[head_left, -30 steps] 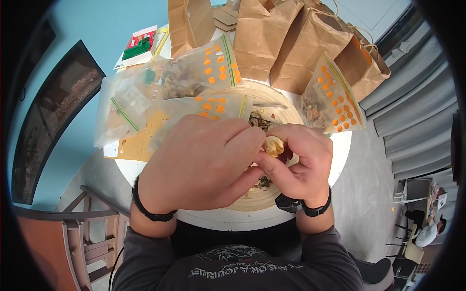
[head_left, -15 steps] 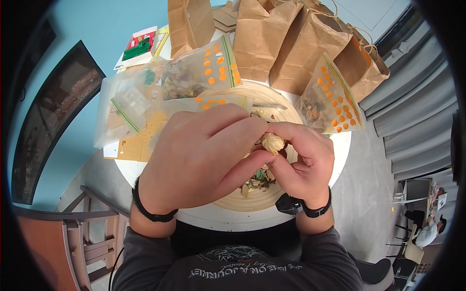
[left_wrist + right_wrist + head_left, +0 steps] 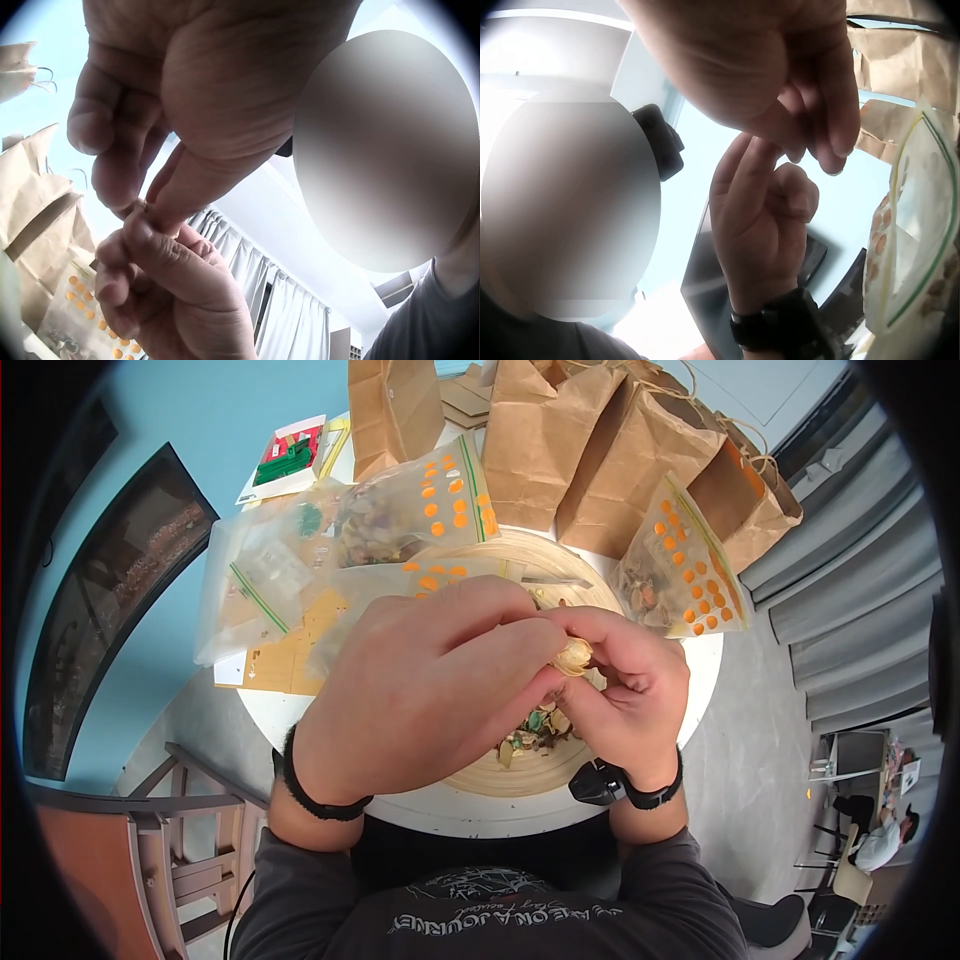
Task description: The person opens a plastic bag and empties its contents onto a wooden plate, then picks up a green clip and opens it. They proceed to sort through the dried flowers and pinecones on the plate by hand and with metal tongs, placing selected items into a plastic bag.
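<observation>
In the head view my left hand and right hand meet over a round wooden tray. Between their fingertips shows a pale yellow, papery dried pod, pinched by thumb and fingers from both sides. The left hand's back covers part of it. Below lie dried plant pieces, brown, cream and green, heaped in the tray. In the left wrist view the thumbs and fingertips of the left hand and right hand come together, largely concealing the pod.
Zip bags with orange dots stand around the tray, one at the right and one at the left. Tall brown paper bags line the back of the white table. A box with red and green items sits at far left.
Both hands have shifted slightly, with the pod now turned and a little further right. More of the plant pieces below the hands came into view.
</observation>
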`<state>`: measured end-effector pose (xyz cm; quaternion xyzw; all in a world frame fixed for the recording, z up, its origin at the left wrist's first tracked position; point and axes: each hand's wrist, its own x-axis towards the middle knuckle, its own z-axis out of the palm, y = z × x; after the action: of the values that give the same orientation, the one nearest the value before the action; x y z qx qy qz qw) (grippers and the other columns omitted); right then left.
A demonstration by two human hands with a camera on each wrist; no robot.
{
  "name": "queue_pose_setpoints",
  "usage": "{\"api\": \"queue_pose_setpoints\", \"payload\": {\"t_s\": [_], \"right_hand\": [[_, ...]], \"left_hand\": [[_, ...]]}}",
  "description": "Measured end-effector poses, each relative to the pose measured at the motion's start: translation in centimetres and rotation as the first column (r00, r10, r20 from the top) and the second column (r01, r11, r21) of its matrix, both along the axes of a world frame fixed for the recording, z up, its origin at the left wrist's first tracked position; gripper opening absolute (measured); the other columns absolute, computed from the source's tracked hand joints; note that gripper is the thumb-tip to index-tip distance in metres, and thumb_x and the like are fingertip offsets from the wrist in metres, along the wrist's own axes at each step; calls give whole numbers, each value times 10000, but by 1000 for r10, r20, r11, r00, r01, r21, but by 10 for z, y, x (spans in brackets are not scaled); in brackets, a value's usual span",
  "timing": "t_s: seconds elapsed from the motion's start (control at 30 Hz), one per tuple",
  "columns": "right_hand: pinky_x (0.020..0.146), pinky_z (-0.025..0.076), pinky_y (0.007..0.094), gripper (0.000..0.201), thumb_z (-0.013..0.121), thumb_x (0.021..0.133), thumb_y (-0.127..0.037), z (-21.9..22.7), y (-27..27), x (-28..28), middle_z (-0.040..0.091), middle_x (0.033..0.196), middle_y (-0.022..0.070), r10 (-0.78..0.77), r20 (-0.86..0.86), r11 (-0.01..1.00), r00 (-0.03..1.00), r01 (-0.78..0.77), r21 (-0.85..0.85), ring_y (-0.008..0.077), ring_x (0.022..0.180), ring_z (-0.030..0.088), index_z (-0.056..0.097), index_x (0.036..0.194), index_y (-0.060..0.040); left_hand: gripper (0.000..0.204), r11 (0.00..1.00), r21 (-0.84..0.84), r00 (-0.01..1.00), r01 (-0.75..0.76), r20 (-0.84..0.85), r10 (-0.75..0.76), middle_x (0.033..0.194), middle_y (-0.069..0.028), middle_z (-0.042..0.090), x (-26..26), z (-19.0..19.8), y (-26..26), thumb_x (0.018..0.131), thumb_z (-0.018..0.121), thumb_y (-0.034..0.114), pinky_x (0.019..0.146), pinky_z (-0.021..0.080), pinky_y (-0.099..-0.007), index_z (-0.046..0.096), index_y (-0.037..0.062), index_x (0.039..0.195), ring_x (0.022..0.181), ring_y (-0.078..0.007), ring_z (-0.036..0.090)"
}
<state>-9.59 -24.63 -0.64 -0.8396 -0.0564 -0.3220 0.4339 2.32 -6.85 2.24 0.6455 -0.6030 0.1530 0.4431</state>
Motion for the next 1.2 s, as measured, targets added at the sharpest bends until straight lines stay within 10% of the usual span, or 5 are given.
{"api": "queue_pose_setpoints", "payload": {"t_s": [0.43, 0.77, 0.87, 1.2], "right_hand": [[749, 596, 276, 513, 667, 830, 81, 14, 4, -6, 815, 903, 75, 67, -273, 964, 960, 9, 267, 171, 846, 805, 675, 1333, -23], [734, 597, 271, 456, 657, 844, 99, 7, 3, 0, 808, 891, 102, 92, -161, 987, 983, -70, 141, 156, 795, 799, 675, 1289, 4], [721, 601, 270, 397, 624, 892, 112, 12, 6, -2, 809, 915, 108, 99, -243, 936, 965, -8, 352, 148, 812, 789, 669, 1280, 37], [538, 489, 224, 358, 564, 1134, -263, 20, -2, -4, 765, 885, 115, 237, -284, 796, 929, -18, 605, 120, 670, 698, 717, 1088, 58]], "left_hand": [[260, 1000, -25, 999, -18, -37, 17, 984, -78, 726, -3, -3, -1, 812, 852, 39, 501, 484, -287, 729, 38, 1041, 585, -153, 623], [270, 1000, -2, 997, -18, -74, 18, 951, -69, 733, -4, -5, -2, 798, 866, 38, 502, 496, -285, 746, 52, 1039, 585, -159, 631], [285, 999, -28, 997, -43, -65, 41, 945, -70, 741, -4, -3, -2, 786, 878, 44, 506, 501, -282, 772, 60, 1050, 598, -159, 642], [304, 990, -116, 997, -75, -21, 73, 916, -83, 756, 1, -6, -3, 757, 895, 54, 552, 527, -311, 802, 67, 1046, 650, -208, 681]]}}
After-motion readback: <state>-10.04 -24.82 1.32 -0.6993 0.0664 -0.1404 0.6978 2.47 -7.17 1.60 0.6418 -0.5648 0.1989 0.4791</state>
